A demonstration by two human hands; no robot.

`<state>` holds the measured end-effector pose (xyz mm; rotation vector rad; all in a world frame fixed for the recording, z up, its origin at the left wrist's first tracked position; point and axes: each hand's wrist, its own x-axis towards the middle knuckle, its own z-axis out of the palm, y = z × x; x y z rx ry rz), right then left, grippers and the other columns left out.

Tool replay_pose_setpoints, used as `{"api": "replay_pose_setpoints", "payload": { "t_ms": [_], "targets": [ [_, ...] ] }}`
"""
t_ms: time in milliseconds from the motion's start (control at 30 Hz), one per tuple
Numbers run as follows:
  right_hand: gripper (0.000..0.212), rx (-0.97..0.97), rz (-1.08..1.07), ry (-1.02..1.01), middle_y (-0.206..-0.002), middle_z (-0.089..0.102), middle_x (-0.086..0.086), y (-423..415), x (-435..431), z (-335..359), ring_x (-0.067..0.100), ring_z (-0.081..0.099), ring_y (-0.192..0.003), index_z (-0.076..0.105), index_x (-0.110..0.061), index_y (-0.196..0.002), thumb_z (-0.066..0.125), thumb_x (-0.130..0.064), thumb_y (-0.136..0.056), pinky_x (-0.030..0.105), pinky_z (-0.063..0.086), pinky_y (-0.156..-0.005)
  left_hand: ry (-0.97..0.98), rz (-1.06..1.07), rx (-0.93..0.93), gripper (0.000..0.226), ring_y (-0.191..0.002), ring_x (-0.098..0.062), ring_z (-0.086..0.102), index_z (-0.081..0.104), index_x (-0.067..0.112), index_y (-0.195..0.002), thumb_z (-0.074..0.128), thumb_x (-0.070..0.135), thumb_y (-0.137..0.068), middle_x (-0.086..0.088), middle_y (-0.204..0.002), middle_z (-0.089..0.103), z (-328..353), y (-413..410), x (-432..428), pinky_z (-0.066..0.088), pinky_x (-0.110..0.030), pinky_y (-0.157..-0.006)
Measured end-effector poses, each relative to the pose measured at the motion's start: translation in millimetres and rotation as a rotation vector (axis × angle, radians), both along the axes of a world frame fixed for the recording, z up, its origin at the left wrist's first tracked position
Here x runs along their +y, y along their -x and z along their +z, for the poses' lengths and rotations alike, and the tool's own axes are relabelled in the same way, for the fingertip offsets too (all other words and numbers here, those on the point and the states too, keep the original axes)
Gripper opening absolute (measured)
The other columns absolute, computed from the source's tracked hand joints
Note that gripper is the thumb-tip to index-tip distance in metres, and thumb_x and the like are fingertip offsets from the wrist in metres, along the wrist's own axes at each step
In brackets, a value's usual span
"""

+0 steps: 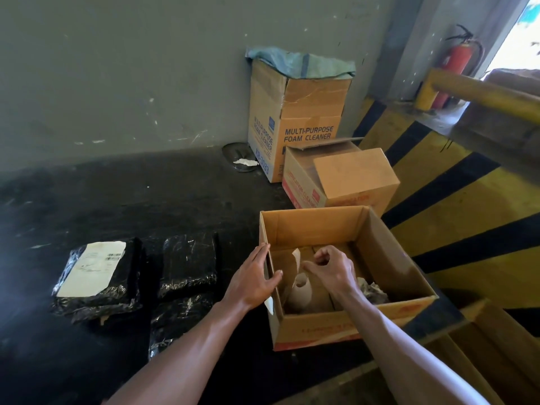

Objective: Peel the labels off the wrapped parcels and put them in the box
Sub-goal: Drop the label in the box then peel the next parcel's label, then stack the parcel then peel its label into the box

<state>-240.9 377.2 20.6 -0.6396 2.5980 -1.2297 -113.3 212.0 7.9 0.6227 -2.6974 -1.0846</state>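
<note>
An open cardboard box (336, 325) stands on the dark floor in front of me. My left hand (254, 279) grips its left wall, thumb inside and fingers outside. My right hand (330, 270) is over the box's inside, its fingertips pinched on a curled, peeled label (299, 280). Crumpled labels (371, 290) lie in the box's right corner. To the left lie three black wrapped parcels: one (122, 287) bearing a white label (93, 267), a bare one (190, 264) beside it, and another bare one (175, 320) partly hidden by my left forearm.
A tall "foam cleaner" box (295, 118) and a smaller open carton (344, 176) stand behind the box, against the grey wall. A round metal lid (236, 153) lies nearby. Yellow-and-black floor stripes (467, 200), a yellow rail (482, 92) and a fire extinguisher (458, 62) are at right.
</note>
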Motion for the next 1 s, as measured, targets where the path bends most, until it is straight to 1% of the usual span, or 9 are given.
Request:
{"api": "replay_pose_setpoints", "payload": {
  "t_ms": [67, 133, 267, 433, 567, 667, 767, 867, 1000],
  "targets": [
    [0.027, -0.010, -0.002, -0.004, -0.084, 0.066, -0.007, -0.7, -1.5, 3.1, 0.012, 0.064, -0.077, 0.062, -0.022, -0.087, 0.086, -0.031, -0.076, 0.023, 0.055, -0.064, -0.027, 0.011, 0.018, 0.080, -0.148, -0.015, 0.025, 0.022, 0.017, -0.157, 0.061, 0.045, -0.093, 0.000, -0.162, 0.026, 0.6, -3.5, -1.0, 0.025, -0.030, -0.114],
    [0.030, -0.025, -0.003, 0.012, -0.089, 0.066, -0.008, -3.1, -5.7, 7.3, 0.009, 0.064, -0.082, 0.064, -0.021, -0.094, 0.085, -0.035, -0.076, 0.024, 0.056, -0.069, -0.080, 0.066, 0.044, 0.075, -0.146, -0.015, 0.029, 0.026, 0.017, -0.155, 0.061, 0.044, -0.094, 0.000, -0.160, 0.029, 3.3, -9.1, -4.4, 0.027, -0.027, -0.111],
    [0.043, -0.043, 0.021, 0.050, -0.101, 0.066, -0.006, -6.6, -25.8, 19.4, 0.007, 0.063, -0.089, 0.063, -0.020, -0.110, 0.083, -0.039, -0.077, 0.019, 0.054, -0.071, -0.160, 0.257, 0.068, 0.072, -0.146, -0.018, 0.029, 0.029, 0.017, -0.154, 0.059, 0.043, -0.094, -0.003, -0.160, 0.031, 6.3, -26.5, -28.2, 0.029, -0.035, -0.116],
    [0.049, -0.034, 0.111, 0.054, -0.112, 0.066, -0.004, -22.3, -75.5, 30.2, 0.014, 0.064, -0.101, 0.062, -0.020, -0.120, 0.080, -0.041, -0.079, 0.038, 0.057, -0.091, -0.258, 0.494, 0.077, 0.069, -0.144, -0.020, 0.033, 0.031, 0.019, -0.154, 0.057, 0.043, -0.095, -0.003, -0.158, 0.035, 7.7, -57.4, -74.2, 0.030, -0.036, -0.114],
    [0.058, 0.000, 0.154, 0.014, -0.116, 0.066, -0.004, -42.0, -130.7, 28.7, 0.014, 0.062, -0.107, 0.061, -0.017, -0.130, 0.077, -0.045, -0.081, 0.037, 0.053, -0.095, -0.322, 0.622, 0.043, 0.072, -0.143, -0.023, 0.035, 0.027, 0.021, -0.156, 0.058, 0.045, -0.095, -0.004, -0.158, 0.035, -1.6, -80.4, -114.2, 0.032, -0.039, -0.113],
    [0.061, -0.014, 0.209, -0.040, -0.122, 0.066, -0.002, -56.5, -167.9, 12.7, 0.012, 0.062, -0.105, 0.057, -0.016, -0.136, 0.075, -0.044, -0.084, 0.028, 0.051, -0.091, -0.364, 0.670, 0.001, 0.075, -0.142, -0.026, 0.037, 0.026, 0.020, -0.156, 0.060, 0.045, -0.094, -0.006, -0.157, 0.036, -14.8, -93.1, -139.6, 0.033, -0.040, -0.111],
    [0.065, -0.043, 0.255, -0.133, -0.130, 0.063, -0.002, -64.4, -198.4, -11.4, 0.013, 0.061, -0.114, 0.053, -0.017, -0.141, 0.073, -0.045, -0.086, 0.023, 0.045, -0.090, -0.425, 0.704, -0.037, 0.078, -0.140, -0.027, 0.040, 0.025, 0.022, -0.156, 0.062, 0.046, -0.092, -0.007, -0.156, 0.038, -33.0, -97.3, -162.5, 0.035, -0.040, -0.111],
    [0.071, -0.145, 0.243, -0.214, -0.139, 0.058, -0.001, -68.3, -211.8, -33.9, 0.015, 0.057, -0.124, 0.046, -0.020, -0.147, 0.073, -0.045, -0.086, 0.030, 0.048, -0.100, -0.466, 0.691, -0.076, 0.079, -0.137, -0.027, 0.044, 0.024, 0.026, -0.157, 0.063, 0.046, -0.092, -0.006, -0.154, 0.041, -45.0, -99.5, -171.9, 0.038, -0.040, -0.108],
    [0.082, -0.259, 0.224, -0.305, -0.148, 0.052, 0.003, -65.9, -241.6, -72.9, 0.020, 0.052, -0.132, 0.037, -0.019, -0.153, 0.074, -0.046, -0.085, 0.037, 0.045, -0.107, -0.529, 0.662, -0.135, 0.084, -0.130, -0.024, 0.052, 0.020, 0.028, -0.158, 0.066, 0.046, -0.090, -0.004, -0.147, 0.051, -73.8, -95.2, -198.8, 0.043, -0.036, -0.105]
  ]
}}
